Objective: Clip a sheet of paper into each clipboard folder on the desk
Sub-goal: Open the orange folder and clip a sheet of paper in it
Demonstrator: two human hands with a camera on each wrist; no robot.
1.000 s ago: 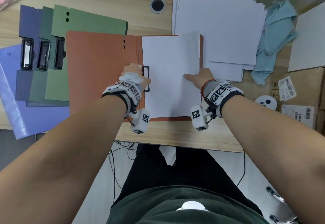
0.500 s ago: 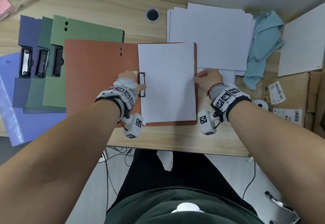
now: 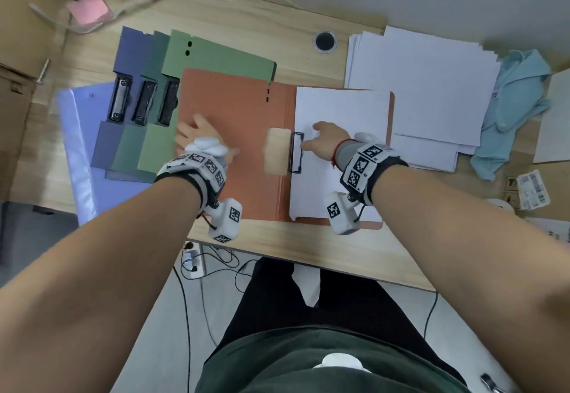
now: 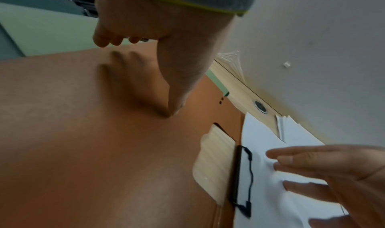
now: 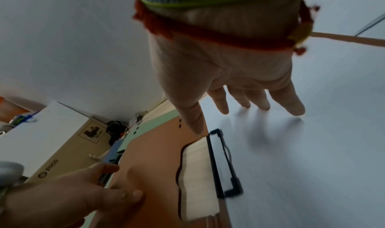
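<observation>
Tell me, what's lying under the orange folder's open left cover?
The green folder sticks out from beneath the orange folder; the desk shows through its cutout. Anything else beneath is hidden.

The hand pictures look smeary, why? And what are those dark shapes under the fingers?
Left wrist view: the left hand is blurred, its shadow smeared on the orange folder. Right wrist view: the right hand casts soft finger shadows on the white sheet. Head view: the wide lens bends the desk edge.

Right wrist view: white box [image 5: 44,133] beside the desk carries "PICO" with a ring logo on its tan side. A stamp-like square label sits higher on that side; its print is too small to read. Barcode sticker [image 3: 533,189] on a carton: digits illegible.
</observation>
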